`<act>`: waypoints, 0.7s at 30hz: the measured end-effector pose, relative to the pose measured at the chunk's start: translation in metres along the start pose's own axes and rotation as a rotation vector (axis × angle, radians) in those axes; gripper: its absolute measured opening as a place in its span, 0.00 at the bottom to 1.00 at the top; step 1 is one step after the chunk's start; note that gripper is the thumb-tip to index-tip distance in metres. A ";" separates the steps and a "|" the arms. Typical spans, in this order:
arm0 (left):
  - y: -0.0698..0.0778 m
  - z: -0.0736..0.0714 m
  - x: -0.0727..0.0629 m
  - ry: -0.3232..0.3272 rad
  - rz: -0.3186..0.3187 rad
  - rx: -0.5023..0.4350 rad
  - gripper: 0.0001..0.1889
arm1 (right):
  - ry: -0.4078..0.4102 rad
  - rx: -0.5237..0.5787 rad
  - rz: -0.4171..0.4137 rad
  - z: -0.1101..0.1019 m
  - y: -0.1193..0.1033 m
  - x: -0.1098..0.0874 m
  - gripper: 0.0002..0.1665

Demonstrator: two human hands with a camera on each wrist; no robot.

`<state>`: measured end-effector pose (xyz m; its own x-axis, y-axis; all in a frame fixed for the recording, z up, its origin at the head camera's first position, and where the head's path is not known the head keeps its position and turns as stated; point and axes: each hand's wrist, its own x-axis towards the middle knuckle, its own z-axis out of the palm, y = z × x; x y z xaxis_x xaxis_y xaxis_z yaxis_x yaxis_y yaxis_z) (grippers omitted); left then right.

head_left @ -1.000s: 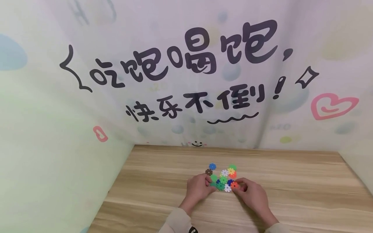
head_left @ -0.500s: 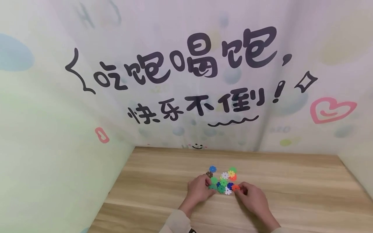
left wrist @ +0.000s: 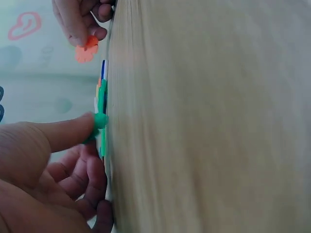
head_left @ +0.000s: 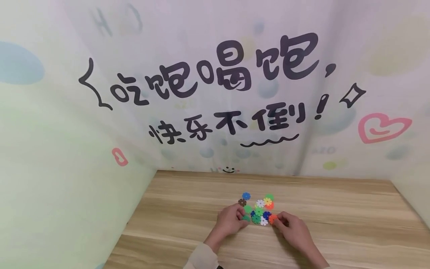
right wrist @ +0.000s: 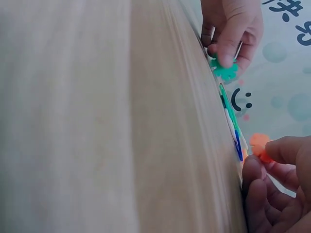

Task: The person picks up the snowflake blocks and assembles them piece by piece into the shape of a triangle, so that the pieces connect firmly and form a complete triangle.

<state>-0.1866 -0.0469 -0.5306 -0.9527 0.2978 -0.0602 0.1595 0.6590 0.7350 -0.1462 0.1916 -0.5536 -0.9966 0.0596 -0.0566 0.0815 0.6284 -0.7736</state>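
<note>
Between thumb and fingers my left hand (head_left: 230, 220) pinches a green snowflake disc (right wrist: 226, 70), just left of the pile. My right hand (head_left: 295, 229) pinches an orange snowflake disc (left wrist: 85, 52) at the pile's right side, raised a little over the table in the wrist views. Several notched plastic discs lie flat between and beyond the hands. Nearest are a dark green disc (head_left: 256, 219), a white disc (head_left: 264, 221) and a dark blue disc (head_left: 267, 215). A brown disc (head_left: 242, 202) sits just beyond the left fingers.
Farther back on the wooden table (head_left: 188, 194) lie a blue disc (head_left: 246, 195), a yellow disc (head_left: 267, 201) and a light green disc (head_left: 270, 196). A printed curtain-like wall (head_left: 188, 149) rises behind the table, and pale walls flank it.
The right hand has shifted slightly right with the orange disc, away from the dark blue and white discs. The left hand's grip is much the same. The head view has tilted slightly.
</note>
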 end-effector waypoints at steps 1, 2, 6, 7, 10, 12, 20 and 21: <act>0.001 -0.002 0.000 -0.004 0.000 -0.032 0.11 | -0.003 0.025 0.000 -0.001 -0.001 -0.001 0.03; 0.002 -0.003 -0.001 -0.003 0.006 -0.059 0.10 | -0.006 0.056 0.007 -0.002 -0.002 -0.002 0.02; 0.010 -0.012 -0.003 0.004 0.052 -0.141 0.08 | -0.009 0.119 0.029 -0.009 -0.010 -0.008 0.02; 0.012 -0.013 -0.005 0.007 0.071 -0.154 0.07 | -0.009 0.118 0.028 -0.011 -0.012 -0.010 0.03; 0.018 -0.017 -0.007 0.014 0.130 -0.182 0.06 | 0.002 0.110 0.011 -0.017 -0.021 -0.016 0.04; 0.021 -0.019 -0.009 0.020 0.158 -0.195 0.05 | 0.008 0.116 -0.010 -0.021 -0.027 -0.019 0.06; 0.032 -0.023 -0.017 0.007 0.167 -0.255 0.04 | -0.011 0.180 -0.056 -0.033 -0.050 -0.033 0.19; 0.033 -0.024 -0.018 0.004 0.170 -0.263 0.04 | -0.013 0.192 -0.064 -0.035 -0.052 -0.035 0.19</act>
<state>-0.1698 -0.0467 -0.4889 -0.9192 0.3854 0.0810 0.2449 0.3981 0.8840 -0.1153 0.1835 -0.4891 -0.9998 0.0140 -0.0109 0.0162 0.4709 -0.8820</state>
